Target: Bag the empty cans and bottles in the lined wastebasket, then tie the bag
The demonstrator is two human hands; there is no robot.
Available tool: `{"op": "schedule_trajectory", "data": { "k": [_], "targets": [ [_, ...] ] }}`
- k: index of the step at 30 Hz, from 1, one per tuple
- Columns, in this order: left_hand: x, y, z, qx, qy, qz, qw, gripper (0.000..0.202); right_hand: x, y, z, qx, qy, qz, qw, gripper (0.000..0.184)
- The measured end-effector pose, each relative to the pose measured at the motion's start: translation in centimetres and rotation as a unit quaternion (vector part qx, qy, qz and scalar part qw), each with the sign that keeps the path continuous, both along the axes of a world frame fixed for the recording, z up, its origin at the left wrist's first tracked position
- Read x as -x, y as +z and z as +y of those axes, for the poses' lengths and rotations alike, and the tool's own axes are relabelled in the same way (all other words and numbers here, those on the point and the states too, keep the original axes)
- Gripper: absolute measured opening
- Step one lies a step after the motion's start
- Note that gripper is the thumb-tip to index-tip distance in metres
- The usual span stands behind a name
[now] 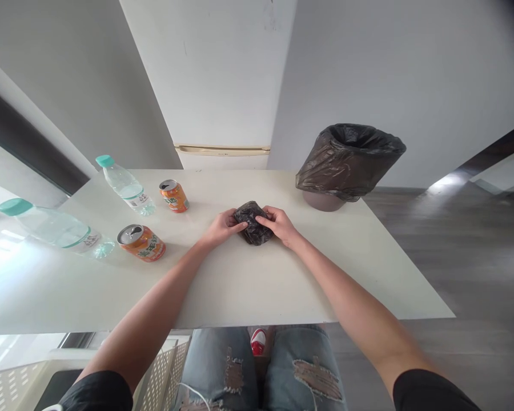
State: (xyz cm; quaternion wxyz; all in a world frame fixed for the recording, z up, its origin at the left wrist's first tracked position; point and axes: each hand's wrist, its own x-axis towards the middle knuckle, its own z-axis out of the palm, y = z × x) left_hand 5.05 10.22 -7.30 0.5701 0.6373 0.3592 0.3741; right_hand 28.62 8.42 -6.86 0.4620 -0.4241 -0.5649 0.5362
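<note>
A crumpled black plastic bag (pixel 253 227), bunched into a small bundle, is at the middle of the white table. My left hand (pixel 223 228) grips its left side, thumb on top and fingers curled behind. On the opposite side my right hand (pixel 281 225) pinches the bag the same way, its thumb pressed on the upper surface. Both forearms reach in from the near edge. Whether anything is inside the bundle cannot be seen.
On the left stand two orange cans (pixel 142 242) and two clear bottles with green caps (pixel 126 185). A bin lined with a black bag (pixel 346 162) stands at the back right. Behind the white table (pixel 248 291) is a white fridge (pixel 214 74).
</note>
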Motion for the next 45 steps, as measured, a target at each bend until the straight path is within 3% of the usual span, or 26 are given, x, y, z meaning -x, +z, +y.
{"op": "schedule_trajectory", "data": {
  "k": [4,8,12,16,22,27,31,34,41,45],
  "targets": [
    [0.1,0.0,0.0,-0.014,0.016,0.002,1.000,0.055,-0.3,0.3,0.1,-0.039,0.023,-0.033,0.998,0.036],
    [0.1,0.1,-0.1,-0.004,0.042,-0.043,0.998,0.059,-0.2,0.0,0.2,-0.016,0.072,0.004,0.997,0.041],
    [-0.1,0.4,-0.5,0.036,0.014,-0.057,0.998,0.066,0.0,-0.6,0.4,-0.006,0.056,0.027,0.998,0.047],
    [-0.1,0.4,-0.5,0.035,-0.008,-0.037,0.999,0.061,-0.4,-0.7,0.5,-0.002,0.039,0.034,0.999,0.047],
    [-0.2,0.0,-0.3,0.041,0.001,-0.058,0.997,0.061,-0.5,-0.5,0.5,-0.026,0.074,0.030,0.996,0.068],
    [0.0,-0.4,0.1,0.059,0.007,-0.059,0.997,0.063,-0.7,-0.9,0.7,-0.028,0.049,0.027,0.998,0.039],
    [0.4,-0.3,0.3,0.105,-0.025,-0.081,0.991,0.052,-1.0,-1.3,1.2,-0.086,0.036,0.020,0.995,0.024],
    [0.5,0.1,0.2,0.147,-0.048,-0.091,0.984,0.054,-1.2,-1.8,1.7,-0.132,0.029,-0.010,0.991,0.014],
    [0.1,0.3,-0.3,0.072,-0.045,-0.028,0.996,0.058,-1.5,-1.2,1.1,-0.255,0.042,-0.118,0.959,0.029],
    [0.0,-0.1,-0.1,0.030,-0.027,-0.022,0.999,0.058,-1.9,0.1,0.5,-0.213,0.056,-0.044,0.974,0.039]
  ]
}}
